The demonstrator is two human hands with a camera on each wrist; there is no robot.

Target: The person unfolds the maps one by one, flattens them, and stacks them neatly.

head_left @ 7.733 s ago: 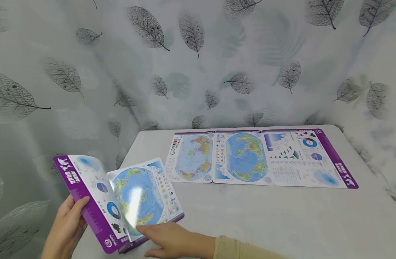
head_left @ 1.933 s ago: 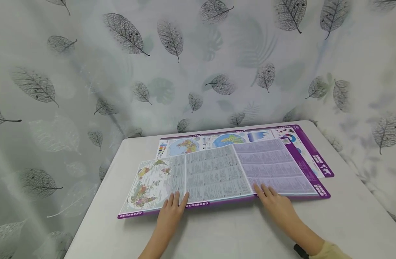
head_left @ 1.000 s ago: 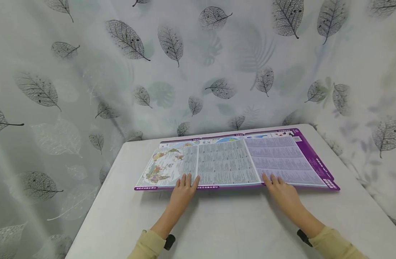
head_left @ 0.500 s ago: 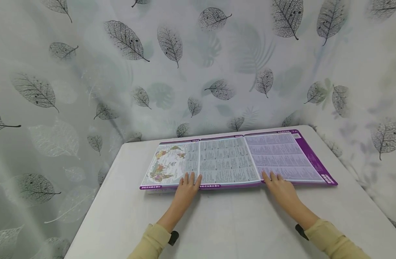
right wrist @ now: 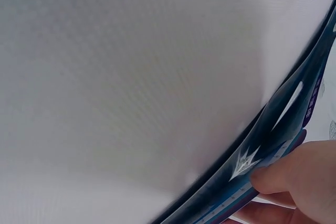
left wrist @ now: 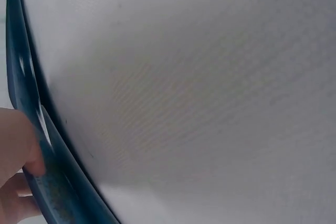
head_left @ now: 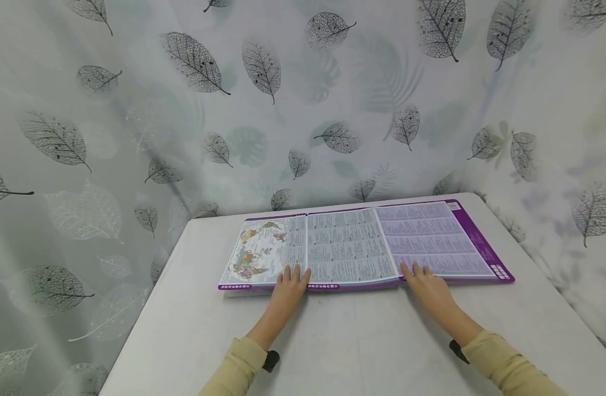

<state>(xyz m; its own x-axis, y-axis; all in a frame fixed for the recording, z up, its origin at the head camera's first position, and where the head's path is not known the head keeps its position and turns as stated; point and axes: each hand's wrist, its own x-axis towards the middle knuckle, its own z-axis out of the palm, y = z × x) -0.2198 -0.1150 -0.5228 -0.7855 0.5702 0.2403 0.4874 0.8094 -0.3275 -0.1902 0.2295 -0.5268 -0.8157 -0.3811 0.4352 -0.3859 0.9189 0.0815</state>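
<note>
A three-panel folding map sheet (head_left: 350, 242) lies text side up at the back of the table, with a small coloured world map on its left panel and a purple strip down its right end. My left hand (head_left: 286, 291) pinches the near edge by the left fold, fingers on top; in the left wrist view its thumb (left wrist: 32, 156) is against the dark underside. Farther right, my right hand (head_left: 428, 287) grips the same edge at the other fold, its thumb (right wrist: 268, 180) under the sheet. A second, similar map sheet lies beneath, almost wholly hidden.
The white table (head_left: 342, 341) stretches from the sheets toward me. Right behind its back edge hangs a pale curtain (head_left: 303, 110) printed with leaves, which also runs along the left side. A dark band (head_left: 270, 361) shows at my left cuff.
The booklet once held half-folded at the left is now unfolded into a strip. Both hands have moved it back over the second sheet, covering its maps, and its near edge has come lower.
</note>
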